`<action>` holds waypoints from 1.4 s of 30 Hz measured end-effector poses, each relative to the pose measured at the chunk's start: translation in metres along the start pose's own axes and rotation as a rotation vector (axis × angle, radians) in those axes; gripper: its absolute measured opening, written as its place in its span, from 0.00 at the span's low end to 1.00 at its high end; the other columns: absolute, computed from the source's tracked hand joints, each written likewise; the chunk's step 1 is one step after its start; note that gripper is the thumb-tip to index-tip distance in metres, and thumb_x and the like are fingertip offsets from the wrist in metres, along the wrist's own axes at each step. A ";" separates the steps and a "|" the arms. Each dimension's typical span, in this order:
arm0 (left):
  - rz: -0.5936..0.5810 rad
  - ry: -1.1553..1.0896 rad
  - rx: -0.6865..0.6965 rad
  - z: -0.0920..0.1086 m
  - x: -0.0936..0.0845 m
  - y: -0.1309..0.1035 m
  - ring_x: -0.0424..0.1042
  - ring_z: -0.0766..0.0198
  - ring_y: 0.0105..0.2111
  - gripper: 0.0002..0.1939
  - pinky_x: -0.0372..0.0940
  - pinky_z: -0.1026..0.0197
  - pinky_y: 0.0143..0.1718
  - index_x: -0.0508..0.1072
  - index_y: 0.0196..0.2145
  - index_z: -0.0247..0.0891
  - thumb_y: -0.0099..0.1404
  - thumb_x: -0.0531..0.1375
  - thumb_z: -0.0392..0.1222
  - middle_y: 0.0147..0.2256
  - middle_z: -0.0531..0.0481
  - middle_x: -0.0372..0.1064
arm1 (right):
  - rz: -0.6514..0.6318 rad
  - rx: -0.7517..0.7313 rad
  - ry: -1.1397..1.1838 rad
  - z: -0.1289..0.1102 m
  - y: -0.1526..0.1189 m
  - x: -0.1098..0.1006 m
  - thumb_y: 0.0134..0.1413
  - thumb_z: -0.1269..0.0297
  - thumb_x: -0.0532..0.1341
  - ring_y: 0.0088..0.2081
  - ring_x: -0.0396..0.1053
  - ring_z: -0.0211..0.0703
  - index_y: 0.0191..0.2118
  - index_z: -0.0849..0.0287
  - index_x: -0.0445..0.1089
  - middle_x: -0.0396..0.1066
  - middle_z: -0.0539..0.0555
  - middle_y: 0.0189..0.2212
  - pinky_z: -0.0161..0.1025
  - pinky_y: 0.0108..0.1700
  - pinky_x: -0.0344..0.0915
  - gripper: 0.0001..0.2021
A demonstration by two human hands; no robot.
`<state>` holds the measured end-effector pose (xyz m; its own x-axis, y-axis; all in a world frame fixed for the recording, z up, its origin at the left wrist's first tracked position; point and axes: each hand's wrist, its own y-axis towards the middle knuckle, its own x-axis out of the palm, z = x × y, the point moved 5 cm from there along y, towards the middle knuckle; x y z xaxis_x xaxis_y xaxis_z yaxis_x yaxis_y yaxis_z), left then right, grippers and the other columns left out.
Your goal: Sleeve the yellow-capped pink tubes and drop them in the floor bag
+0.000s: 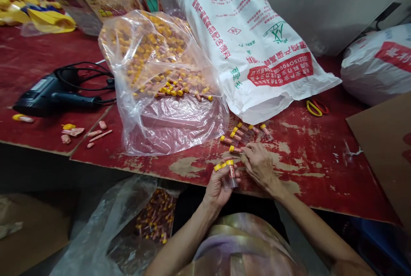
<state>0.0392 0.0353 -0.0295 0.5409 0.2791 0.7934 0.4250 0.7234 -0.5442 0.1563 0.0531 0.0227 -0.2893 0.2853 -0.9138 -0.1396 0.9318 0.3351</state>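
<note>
Several clear tubes with yellow caps (pixel 230 169) are held in my left hand (pixel 218 186), its fingers wrapped round them near the table's front edge. My right hand (pixel 259 165) is just to the right, its fingertips closed on the clear end of one yellow-capped tube (pixel 236 150) at the table surface. Beyond that tube, several more capped tubes (pixel 228 140) lie loosely on the worn red table (pixel 189 166). Behind them sits a large clear plastic bag (pixel 173 126) full of small yellow-capped pieces (pixel 150 49).
A white printed sack (pixel 237 31) lies at the back. At the left are a dark heat gun (pixel 48 94) and loose pink pieces (pixel 94 133). Yellow-handled scissors (pixel 314 108), a cardboard sheet (pixel 382 139) and another white sack (pixel 369 66) are to the right. An open bag (pixel 154 216) of tubes sits below.
</note>
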 end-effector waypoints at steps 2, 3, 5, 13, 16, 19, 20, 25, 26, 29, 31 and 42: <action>0.002 -0.013 0.005 0.003 -0.003 -0.003 0.72 0.65 0.23 0.18 0.68 0.64 0.24 0.69 0.40 0.36 0.49 0.66 0.34 0.28 0.51 0.72 | -0.098 -0.022 -0.154 0.002 0.009 0.015 0.60 0.64 0.54 0.40 0.61 0.48 0.40 0.61 0.69 0.67 0.59 0.40 0.43 0.42 0.56 0.09; 0.003 -0.017 0.010 0.005 -0.005 -0.004 0.72 0.65 0.24 0.18 0.68 0.64 0.25 0.69 0.39 0.36 0.49 0.66 0.34 0.28 0.50 0.73 | -0.128 -0.027 -0.195 0.002 0.010 0.020 0.59 0.64 0.54 0.40 0.60 0.49 0.39 0.62 0.69 0.68 0.60 0.40 0.44 0.43 0.55 0.09; -0.003 -0.008 0.021 0.008 -0.007 -0.006 0.73 0.65 0.24 0.18 0.69 0.63 0.26 0.69 0.39 0.36 0.49 0.67 0.35 0.30 0.49 0.73 | -0.182 -0.020 -0.187 0.003 0.007 0.022 0.59 0.64 0.54 0.40 0.61 0.48 0.37 0.63 0.68 0.68 0.60 0.40 0.42 0.42 0.54 0.09; -0.061 0.022 0.031 0.012 -0.005 -0.006 0.76 0.58 0.32 0.19 0.71 0.53 0.38 0.69 0.40 0.37 0.48 0.65 0.30 0.34 0.48 0.74 | -0.696 0.078 -0.312 0.049 -0.002 -0.017 0.62 0.60 0.48 0.27 0.67 0.41 0.34 0.59 0.69 0.72 0.55 0.25 0.36 0.28 0.47 0.14; -0.070 0.002 0.007 0.011 -0.004 -0.006 0.76 0.55 0.35 0.17 0.69 0.49 0.42 0.69 0.41 0.36 0.51 0.64 0.31 0.38 0.45 0.74 | -0.822 0.118 -0.449 0.058 0.004 -0.011 0.61 0.62 0.49 0.29 0.70 0.43 0.34 0.61 0.70 0.73 0.59 0.27 0.36 0.28 0.48 0.14; -0.074 0.001 -0.006 0.012 -0.003 -0.004 0.75 0.54 0.38 0.17 0.68 0.47 0.43 0.68 0.42 0.35 0.53 0.63 0.32 0.40 0.44 0.73 | -0.838 0.162 -0.455 0.055 0.008 0.000 0.62 0.63 0.47 0.29 0.71 0.44 0.35 0.62 0.70 0.74 0.60 0.28 0.35 0.28 0.50 0.16; -0.073 0.006 -0.007 0.012 -0.003 -0.002 0.75 0.54 0.38 0.17 0.69 0.47 0.43 0.68 0.43 0.36 0.53 0.63 0.32 0.41 0.44 0.73 | -0.827 0.170 -0.454 0.055 0.009 0.002 0.63 0.62 0.47 0.29 0.71 0.44 0.34 0.62 0.70 0.74 0.60 0.28 0.35 0.28 0.50 0.16; -0.055 0.024 0.018 0.011 0.000 0.002 0.75 0.56 0.39 0.20 0.70 0.48 0.41 0.68 0.43 0.38 0.52 0.64 0.32 0.41 0.46 0.72 | -0.701 0.141 -0.388 0.060 0.007 0.000 0.62 0.61 0.49 0.29 0.71 0.44 0.30 0.62 0.71 0.74 0.61 0.28 0.36 0.28 0.53 0.17; -0.056 0.021 0.023 0.010 0.000 0.001 0.75 0.56 0.38 0.20 0.70 0.49 0.41 0.68 0.43 0.38 0.52 0.64 0.32 0.41 0.47 0.72 | -0.637 0.135 -0.337 0.059 0.005 -0.003 0.62 0.61 0.49 0.28 0.71 0.43 0.29 0.62 0.70 0.74 0.59 0.26 0.35 0.28 0.53 0.17; -0.074 0.011 0.042 0.009 -0.001 -0.004 0.74 0.57 0.38 0.20 0.70 0.50 0.40 0.68 0.43 0.38 0.53 0.66 0.37 0.40 0.47 0.72 | -0.333 0.123 -0.079 0.038 -0.002 -0.012 0.64 0.61 0.46 0.27 0.69 0.40 0.33 0.61 0.70 0.73 0.55 0.26 0.34 0.30 0.58 0.18; -0.096 -0.012 0.055 0.008 -0.002 -0.006 0.74 0.58 0.38 0.20 0.71 0.53 0.39 0.69 0.43 0.38 0.53 0.66 0.40 0.40 0.47 0.73 | -0.157 0.077 0.113 0.009 -0.009 -0.017 0.64 0.61 0.46 0.31 0.70 0.39 0.40 0.60 0.70 0.73 0.55 0.32 0.34 0.35 0.62 0.16; -0.119 -0.086 0.123 0.024 -0.014 -0.016 0.73 0.62 0.27 0.19 0.69 0.59 0.28 0.71 0.40 0.39 0.48 0.67 0.35 0.32 0.51 0.73 | -0.004 -0.122 0.342 -0.026 0.030 -0.002 0.63 0.59 0.44 0.45 0.65 0.46 0.46 0.61 0.68 0.68 0.60 0.42 0.46 0.49 0.62 0.19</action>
<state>0.0074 0.0353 -0.0249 0.4258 0.2365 0.8734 0.3870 0.8249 -0.4120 0.1281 0.0748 0.0409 -0.5858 0.1707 -0.7923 -0.2471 0.8934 0.3752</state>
